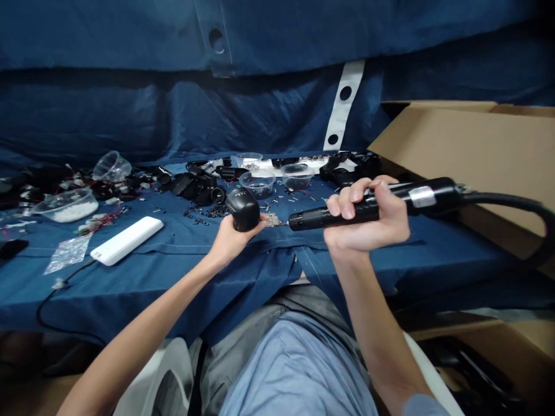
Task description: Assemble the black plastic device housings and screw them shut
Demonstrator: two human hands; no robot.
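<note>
My left hand is closed around a black rounded plastic device, whose exact kind I cannot make out. In my right hand lies a black electric screwdriver, held level with its bit pointing left. The bit's tip is close to a heap of small silvery screws on the blue cloth and appears near the device; whether they touch I cannot tell. A thick black cable runs from the screwdriver's back end to the right.
Clear plastic bowls stand behind the hands among black parts. To the left lie a white oblong box with a cord, a clear bag and a shallow tub of white bits. A cardboard box stands at right.
</note>
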